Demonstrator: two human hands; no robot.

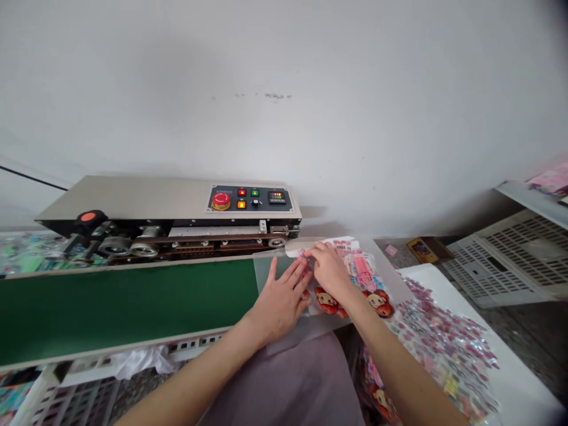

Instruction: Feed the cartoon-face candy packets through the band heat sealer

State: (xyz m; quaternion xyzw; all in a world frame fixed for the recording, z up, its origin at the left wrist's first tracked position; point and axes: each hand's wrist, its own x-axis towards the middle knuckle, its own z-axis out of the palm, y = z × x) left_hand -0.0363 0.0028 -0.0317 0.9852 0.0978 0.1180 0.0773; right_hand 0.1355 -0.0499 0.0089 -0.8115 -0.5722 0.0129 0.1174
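Note:
My left hand [280, 300] lies palm down with its fingers spread. Under it is a clear plastic bag [265, 267], whose left part overlaps the green conveyor belt [133, 302]. Close by, my right hand [329, 267] has its fingers bent together at the upper edge of a printed pink packet, closed on the plastic there; the fingertips are partly hidden. Brown-haired cartoon figures [327, 300] show on the packet between my arms. Another packet with a similar cartoon figure [378, 303] lies to the right of my right wrist.
Behind the belt stands a band sealing machine [155, 198] with a control panel [251, 198] and a red stop button [220, 200]. Many small pink wrapped pieces [444, 331] cover a white surface [523, 378] at right. A white slotted crate [506, 260] rests beyond it.

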